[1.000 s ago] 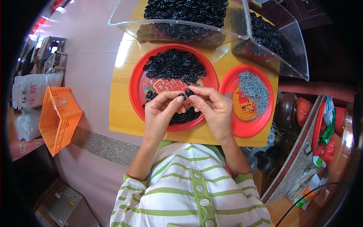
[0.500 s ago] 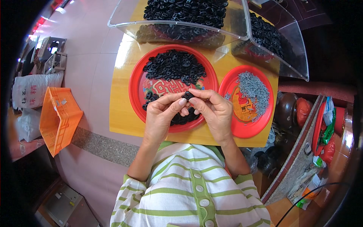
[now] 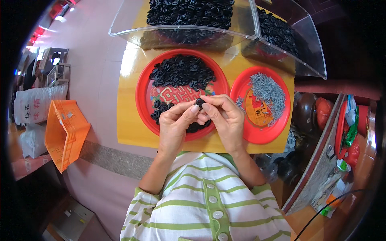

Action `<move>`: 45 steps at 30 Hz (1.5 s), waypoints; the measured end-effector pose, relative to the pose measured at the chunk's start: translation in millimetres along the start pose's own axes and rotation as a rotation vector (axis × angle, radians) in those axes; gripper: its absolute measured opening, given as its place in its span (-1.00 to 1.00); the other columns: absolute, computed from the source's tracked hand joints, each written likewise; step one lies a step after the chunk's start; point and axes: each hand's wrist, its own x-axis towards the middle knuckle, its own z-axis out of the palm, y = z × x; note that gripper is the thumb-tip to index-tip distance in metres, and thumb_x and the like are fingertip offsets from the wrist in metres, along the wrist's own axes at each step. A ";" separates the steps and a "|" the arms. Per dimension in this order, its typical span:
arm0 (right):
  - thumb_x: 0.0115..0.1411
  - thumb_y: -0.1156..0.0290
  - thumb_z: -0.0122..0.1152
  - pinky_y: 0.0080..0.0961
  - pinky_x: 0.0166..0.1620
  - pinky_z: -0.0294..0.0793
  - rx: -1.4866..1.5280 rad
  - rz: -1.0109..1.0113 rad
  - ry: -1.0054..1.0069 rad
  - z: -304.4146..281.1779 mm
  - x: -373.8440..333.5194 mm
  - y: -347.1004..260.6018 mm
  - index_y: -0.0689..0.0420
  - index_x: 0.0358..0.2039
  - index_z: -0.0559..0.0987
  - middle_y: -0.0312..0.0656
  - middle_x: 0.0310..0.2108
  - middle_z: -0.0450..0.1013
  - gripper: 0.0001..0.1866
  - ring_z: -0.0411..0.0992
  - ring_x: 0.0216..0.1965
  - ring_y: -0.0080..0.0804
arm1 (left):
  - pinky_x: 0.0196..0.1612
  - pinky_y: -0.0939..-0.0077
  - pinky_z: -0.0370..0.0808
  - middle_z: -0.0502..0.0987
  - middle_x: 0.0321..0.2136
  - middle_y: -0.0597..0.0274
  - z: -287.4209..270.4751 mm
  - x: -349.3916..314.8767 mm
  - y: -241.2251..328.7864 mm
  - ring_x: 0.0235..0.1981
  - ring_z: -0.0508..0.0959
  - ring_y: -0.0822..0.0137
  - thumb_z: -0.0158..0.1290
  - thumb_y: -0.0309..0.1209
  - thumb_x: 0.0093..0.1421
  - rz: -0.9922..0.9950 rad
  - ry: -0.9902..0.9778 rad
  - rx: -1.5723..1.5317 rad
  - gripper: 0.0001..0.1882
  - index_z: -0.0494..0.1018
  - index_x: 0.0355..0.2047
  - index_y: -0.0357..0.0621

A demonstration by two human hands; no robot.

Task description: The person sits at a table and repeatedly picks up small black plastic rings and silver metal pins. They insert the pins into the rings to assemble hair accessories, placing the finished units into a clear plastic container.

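Over the near part of a round red tray [image 3: 141,76], my left hand [image 3: 173,127] and my right hand [image 3: 228,124] meet fingertip to fingertip. Thumbs and forefingers of both are closed on a small black plastic piece [image 3: 200,102], which they partly cover. The tray holds a large heap of flat black pieces with holes [image 3: 183,70] at its far side. More black pieces [image 3: 160,110] lie at its near left and beneath my hands. To the right, a smaller red plate [image 3: 257,138] carries a heap of slim grey screw-like pins [image 3: 268,96].
Two clear plastic bins [image 3: 183,27] full of black pieces stand at the table's back. The yellow table [image 3: 128,124] ends close to my body. An orange crate [image 3: 66,134] stands on the floor at left, near white sacks [image 3: 38,104]. Bags and jars crowd the right.
The view has shifted slightly. Both hands stay together on the small black piece, with only a small shift in the fingers.
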 end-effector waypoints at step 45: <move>-0.05 0.57 0.33 -0.70 -0.42 0.37 -0.353 -0.075 -0.270 -29.4 -0.3 -33.6 0.21 -0.26 0.54 -0.26 -0.39 0.43 -0.71 0.38 -0.46 -0.63 | -0.21 0.62 0.44 0.51 -0.30 0.15 -8.7 0.4 -16.2 -0.26 0.49 0.40 0.12 -0.72 0.00 0.440 -0.191 0.247 -0.79 0.52 -0.31 -0.29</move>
